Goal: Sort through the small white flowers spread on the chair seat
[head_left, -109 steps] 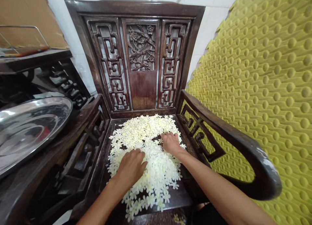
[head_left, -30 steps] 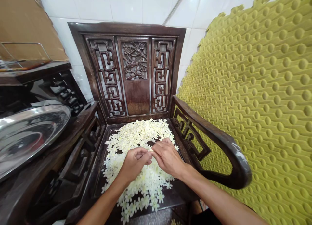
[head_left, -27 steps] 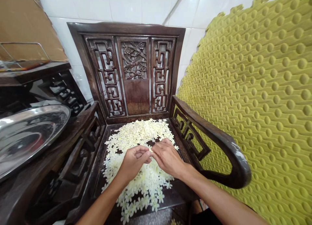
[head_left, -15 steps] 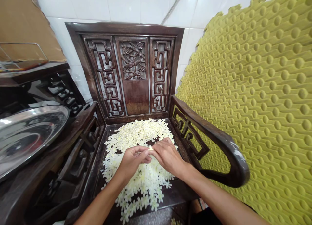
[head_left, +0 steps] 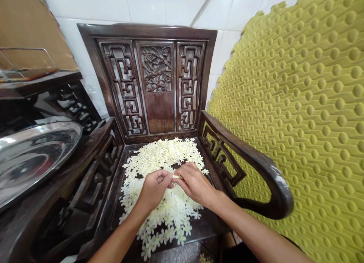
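My left hand (head_left: 153, 189) and my right hand (head_left: 196, 184) meet over the seat of a dark carved wooden chair (head_left: 159, 111). Between their pinched fingertips is a small pale yellow flower piece (head_left: 176, 176), mostly covered by the fingers. Below and in front of the hands spreads a layer of white flowers (head_left: 170, 215) with open petals. Behind them lies a denser heap of smaller cream-yellow blossoms (head_left: 167, 153). Both hands hover just above the flowers, fingers closed.
A round shiny metal tray (head_left: 66, 143) rests at the left by the chair's left armrest (head_left: 96, 153). The curved right armrest (head_left: 256, 160) borders a yellow bumpy foam mat (head_left: 307, 103). White wall tiles (head_left: 148, 7) stand behind the chair.
My fingertips have shifted slightly on the pale flower piece, and my left fingers are more curled. The whole view has moved a little; the flowers look the same.
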A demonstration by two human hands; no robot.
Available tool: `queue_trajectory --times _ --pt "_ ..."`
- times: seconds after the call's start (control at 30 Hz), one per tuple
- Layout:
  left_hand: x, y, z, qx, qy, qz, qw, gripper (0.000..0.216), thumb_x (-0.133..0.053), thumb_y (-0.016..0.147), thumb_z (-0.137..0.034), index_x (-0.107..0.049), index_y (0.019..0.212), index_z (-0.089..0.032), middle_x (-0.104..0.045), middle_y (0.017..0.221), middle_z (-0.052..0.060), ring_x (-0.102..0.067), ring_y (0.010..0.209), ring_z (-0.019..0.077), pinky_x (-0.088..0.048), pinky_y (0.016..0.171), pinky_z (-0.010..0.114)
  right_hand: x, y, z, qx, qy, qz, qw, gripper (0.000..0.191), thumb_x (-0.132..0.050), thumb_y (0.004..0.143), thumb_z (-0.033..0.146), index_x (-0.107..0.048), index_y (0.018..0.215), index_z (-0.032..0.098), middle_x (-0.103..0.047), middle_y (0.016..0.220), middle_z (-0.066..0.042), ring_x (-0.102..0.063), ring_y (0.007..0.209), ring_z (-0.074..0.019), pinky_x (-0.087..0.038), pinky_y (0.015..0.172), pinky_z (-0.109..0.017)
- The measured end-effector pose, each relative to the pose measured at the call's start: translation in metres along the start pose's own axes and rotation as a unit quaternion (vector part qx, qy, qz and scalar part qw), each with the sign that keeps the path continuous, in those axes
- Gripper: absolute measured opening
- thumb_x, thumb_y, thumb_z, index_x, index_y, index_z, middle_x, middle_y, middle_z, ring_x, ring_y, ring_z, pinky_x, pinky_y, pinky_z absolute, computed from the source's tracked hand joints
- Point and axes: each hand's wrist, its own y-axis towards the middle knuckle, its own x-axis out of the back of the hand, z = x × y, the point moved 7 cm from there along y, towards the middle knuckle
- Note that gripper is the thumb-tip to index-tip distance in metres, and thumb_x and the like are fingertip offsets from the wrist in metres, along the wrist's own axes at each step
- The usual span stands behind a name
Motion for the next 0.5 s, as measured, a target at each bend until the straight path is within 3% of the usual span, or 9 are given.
queue_trajectory --times 0.33,0.5 --pt "-0.005 0.000 0.000 -0.016 0.028 0.018 0.999 0.021 -0.063 0.081 -0.034 -0.068 0.073 -0.016 -0.071 0.071 0.004 -0.065 0.066 0.0163 -0.052 0.066 0.027 -0.015 -0.003 0.002 -0.024 -0.118 0.060 0.991 0.026 -0.038 0.102 0.026 -0.052 0.081 0.018 -0.059 0.075 -0.004 -0.051 0.067 -0.0177 -0.029 0.073 -0.032" --pt "-0.006 -0.001 -0.004 -0.003 0.001 0.033 0.999 0.025 -0.064 0.083 -0.037 -0.068 0.073 -0.014 -0.071 0.070 0.004 -0.065 0.066 0.0153 -0.053 0.068 0.027 -0.014 -0.002 0.005 -0.017 -0.102 0.055 0.993 0.032 -0.037 0.102 0.026 -0.052 0.076 0.018 -0.059 0.068 -0.001 -0.050 0.064 -0.0157 -0.028 0.072 -0.031"
